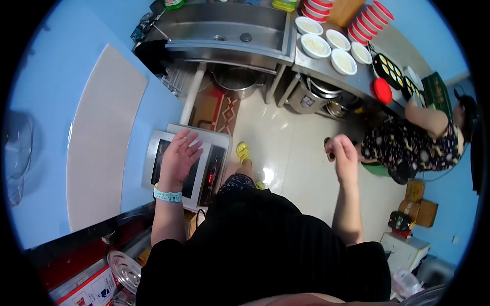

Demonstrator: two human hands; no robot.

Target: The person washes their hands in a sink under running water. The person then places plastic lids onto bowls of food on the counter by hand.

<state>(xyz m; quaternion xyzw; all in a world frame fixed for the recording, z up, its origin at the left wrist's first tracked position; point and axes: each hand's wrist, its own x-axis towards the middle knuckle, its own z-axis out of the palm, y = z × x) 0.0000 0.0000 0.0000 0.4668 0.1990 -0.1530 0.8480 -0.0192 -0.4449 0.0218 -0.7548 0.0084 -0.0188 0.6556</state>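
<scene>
Spreading wide left of centre, the left hand [182,155] hovers over the oven [210,176]. Right of centre, the right hand [344,155] curls narrow above the floor [296,173].

The left hand [178,160] is held raised with its palm turned to view, its fingers [191,149] parted, slightly bent and slanted toward the right hand [346,157]. Straight behind these fingers, the left wrist [168,186] and left forearm [168,219] are aligned. The right hand is lifted at roughly the same height in the view, well apart from the left fingertips, with its fingers curled inward; whether their tips are pressed together cannot be told. Behind the curled fingers, the right forearm [349,204] is extended toward the bent elbow.
</scene>
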